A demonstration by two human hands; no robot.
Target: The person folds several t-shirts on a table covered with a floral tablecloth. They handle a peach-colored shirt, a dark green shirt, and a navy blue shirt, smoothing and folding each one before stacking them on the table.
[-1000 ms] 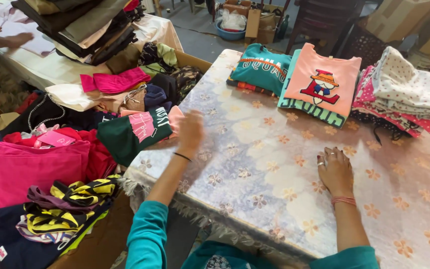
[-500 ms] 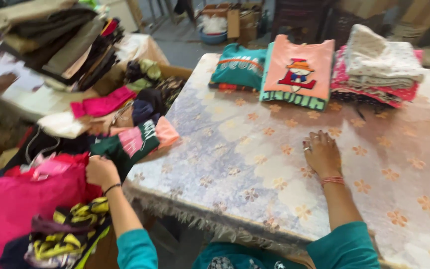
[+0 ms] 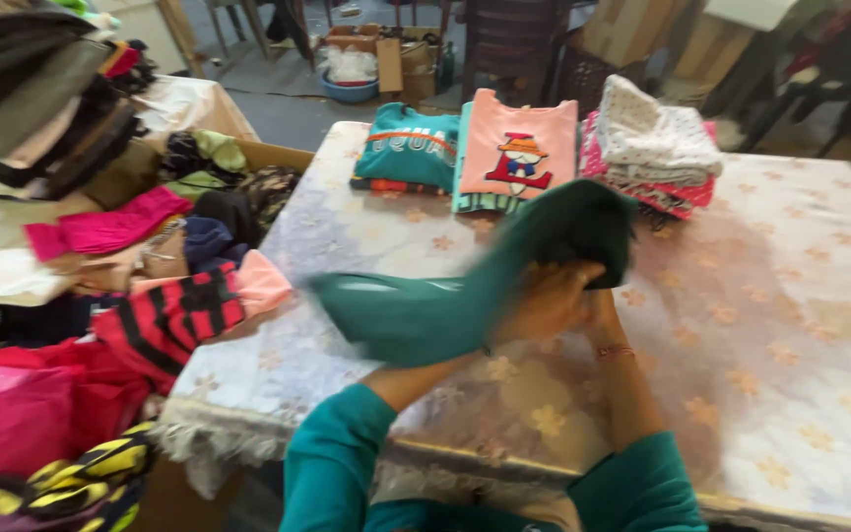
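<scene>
In the head view, a dark green garment (image 3: 465,296) is held up just above the near middle of the table (image 3: 790,296), which is covered with a pale flowered cloth. One end of the garment is bunched at the hands and the other trails out to the left, blurred by motion, toward the table's left edge. The left hand (image 3: 544,300) is seen closed on the fabric, its fingers curled into the bunched part. The right hand (image 3: 598,310) is pressed close beside it, under the raised cloth. Its fingers are mostly hidden, so it cannot be told whether they are gripping or only steadying.

Along the far edge of the table three folded lots are set side by side: a teal top (image 3: 411,148), a pink top with a cartoon figure (image 3: 519,148) and a white and pink stack (image 3: 657,148). To the left, off the table, a loose heap of clothes is piled, with a red and black striped garment (image 3: 174,315) nearest the table edge.

The step in hand is judged to be the bringing of a loose garment over the bare part of the table. For the next move, the cloth would need to be shaken out and laid flat, with a hand freed to smooth it and the folded lots left undisturbed
</scene>
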